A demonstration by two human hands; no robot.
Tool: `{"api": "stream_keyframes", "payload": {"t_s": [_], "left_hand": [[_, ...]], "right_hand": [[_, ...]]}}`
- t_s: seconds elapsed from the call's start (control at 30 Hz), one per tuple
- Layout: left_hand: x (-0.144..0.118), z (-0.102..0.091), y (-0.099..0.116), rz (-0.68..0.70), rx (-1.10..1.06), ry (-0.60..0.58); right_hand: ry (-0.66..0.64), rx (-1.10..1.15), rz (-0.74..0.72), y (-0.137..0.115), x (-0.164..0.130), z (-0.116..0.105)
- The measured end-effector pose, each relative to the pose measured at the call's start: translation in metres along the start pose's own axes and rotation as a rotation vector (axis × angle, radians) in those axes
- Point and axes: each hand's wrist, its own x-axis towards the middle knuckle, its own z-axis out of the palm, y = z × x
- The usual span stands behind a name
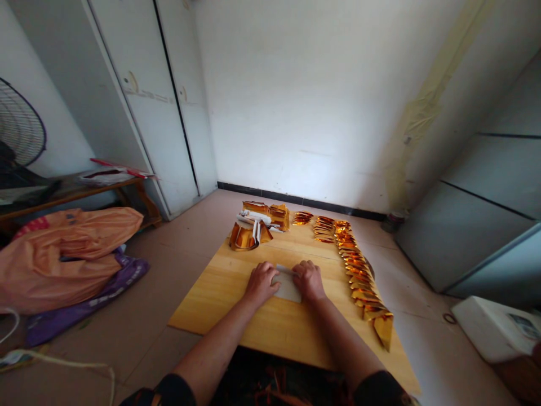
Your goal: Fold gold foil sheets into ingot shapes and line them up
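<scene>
A pale grey-white sheet of paper (289,288) lies on the wooden board (211,304) in front of me, and its far edge looks folded over. My left hand (262,282) grips the sheet's left side with curled fingers. On the right side, my right hand (310,279) has its fingers bent over the far corner. Both thumbs are partly hidden. Along the board's right side runs a long row of folded gold foil paper pieces (355,270). Farther back on the left are a curved stack of gold foil sheets (245,237) and another gold-and-white stack (279,217).
Smaller groups of folded gold pieces (324,228) sit at the board's back right. An orange bag (71,254) lies on the floor at left, by a low wooden bench (139,194) and a fan (21,124). A white box (494,327) stands at right.
</scene>
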Motion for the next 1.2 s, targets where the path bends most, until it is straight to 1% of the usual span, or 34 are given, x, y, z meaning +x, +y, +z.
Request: {"api": "stream_keyframes", "payload": {"t_s": [0.1,0.2,0.3,0.4,0.57,0.7,0.8,0.93,1.03,1.13,1.2], "left_hand": [[0.0,0.001,0.0,-0.009,0.004,0.005],[-0.002,0.0,0.003,-0.024,0.014,0.048],[-0.004,-0.002,0.006,0.023,0.021,0.084],[-0.007,-0.002,0.008,0.067,0.072,0.06],[-0.008,-0.002,0.01,0.094,0.152,0.046],[-0.007,-0.006,0.015,0.132,0.2,0.007],[-0.007,-0.011,0.019,0.158,0.231,-0.013],[-0.008,-0.016,0.024,0.154,0.241,-0.006],[-0.008,-0.018,0.027,0.141,0.225,-0.016],[-0.009,-0.018,0.029,0.128,0.205,-0.036],[-0.009,-0.018,0.03,0.123,0.201,-0.042]], "right_hand": [[-0.003,-0.062,-0.075,-0.004,-0.005,-0.001],[-0.034,-0.102,-0.132,-0.007,-0.01,-0.004],[-0.054,-0.134,-0.155,-0.01,-0.014,-0.006],[-0.065,-0.16,-0.16,-0.013,-0.018,-0.008],[-0.078,-0.176,-0.162,-0.016,-0.022,-0.012],[-0.09,-0.18,-0.161,-0.014,-0.031,-0.013],[-0.076,-0.167,-0.159,-0.008,-0.043,-0.014],[-0.041,-0.135,-0.129,0.002,-0.056,-0.017],[-0.033,-0.098,-0.123,0.007,-0.056,-0.022],[0.03,-0.034,-0.117,0.009,-0.052,-0.027],[0.067,0.02,-0.165,0.009,-0.05,-0.028]]}}
